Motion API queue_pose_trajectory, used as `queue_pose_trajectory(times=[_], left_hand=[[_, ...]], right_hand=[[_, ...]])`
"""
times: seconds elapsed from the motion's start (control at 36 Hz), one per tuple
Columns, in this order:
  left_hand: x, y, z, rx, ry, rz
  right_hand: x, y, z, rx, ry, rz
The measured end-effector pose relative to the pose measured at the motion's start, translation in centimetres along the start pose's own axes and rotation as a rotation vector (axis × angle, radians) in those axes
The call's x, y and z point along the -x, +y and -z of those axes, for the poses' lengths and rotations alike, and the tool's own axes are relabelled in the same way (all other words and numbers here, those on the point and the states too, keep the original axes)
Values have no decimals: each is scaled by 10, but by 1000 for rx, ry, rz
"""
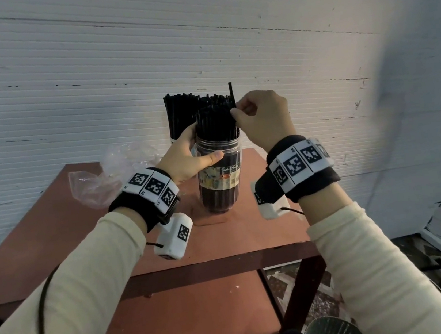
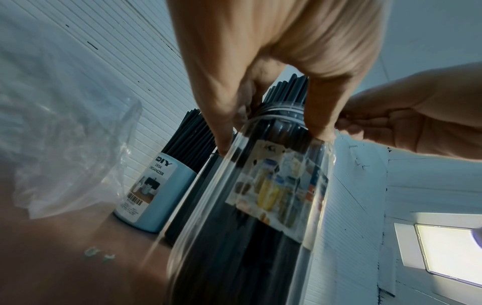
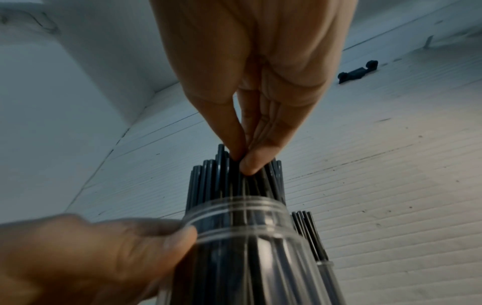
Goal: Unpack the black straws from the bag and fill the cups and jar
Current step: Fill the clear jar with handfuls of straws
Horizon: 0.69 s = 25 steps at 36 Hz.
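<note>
A clear jar (image 1: 220, 178) stands upright on the reddish-brown tabletop (image 1: 54, 233), packed with black straws (image 1: 216, 124) whose tops rise well above its rim. The left hand (image 1: 188, 157) grips the jar just below its threaded neck, thumb across the near side and fingers curled round the far side, above the printed label (image 1: 222, 179). The right hand (image 1: 263, 117) is at the right side of the straw tops, its thumb and fingertips (image 3: 250, 165) pressed together in a pinch on a single straw (image 1: 231, 94) that sticks up higher than the others. Behind the jar, close to the white ribbed wall (image 1: 196, 35), stands a pale blue cup (image 2: 156, 196) with a "DIY Desk Organizer" label, also full of black straws; a second holder with straws shows just beside the jar in the wrist views, though its shape is hard to make out. To the left, on the far corner of the tabletop, lies a crumpled clear plastic bag (image 1: 108, 176); whether any straws remain in it cannot be told. Both wrists carry black bands with square black-and-white markers.
</note>
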<state>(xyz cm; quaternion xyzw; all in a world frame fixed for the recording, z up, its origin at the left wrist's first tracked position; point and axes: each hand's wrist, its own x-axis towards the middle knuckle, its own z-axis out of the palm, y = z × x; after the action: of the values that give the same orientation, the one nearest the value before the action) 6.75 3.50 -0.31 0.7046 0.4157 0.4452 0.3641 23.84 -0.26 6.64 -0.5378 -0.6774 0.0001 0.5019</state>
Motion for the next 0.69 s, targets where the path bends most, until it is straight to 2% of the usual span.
queue_pose_trajectory(times=[0.11,0.28,0.42,0.56,0.69], left_hand=[[0,1,0,10,-33,-13],[2,8,5,20,-106,17],[4,9,4,33,-91,52],[6,8,5,37,-78,70],[6,9,3,62,-71,65]], right_hand=[[11,10,-5,35,-76,-14],[22,18,-5,-29,-54,-6],[16,20,0,-161,82,139],[8,19,-2,-49,51,329],[16,21,-12,-39,78,372]])
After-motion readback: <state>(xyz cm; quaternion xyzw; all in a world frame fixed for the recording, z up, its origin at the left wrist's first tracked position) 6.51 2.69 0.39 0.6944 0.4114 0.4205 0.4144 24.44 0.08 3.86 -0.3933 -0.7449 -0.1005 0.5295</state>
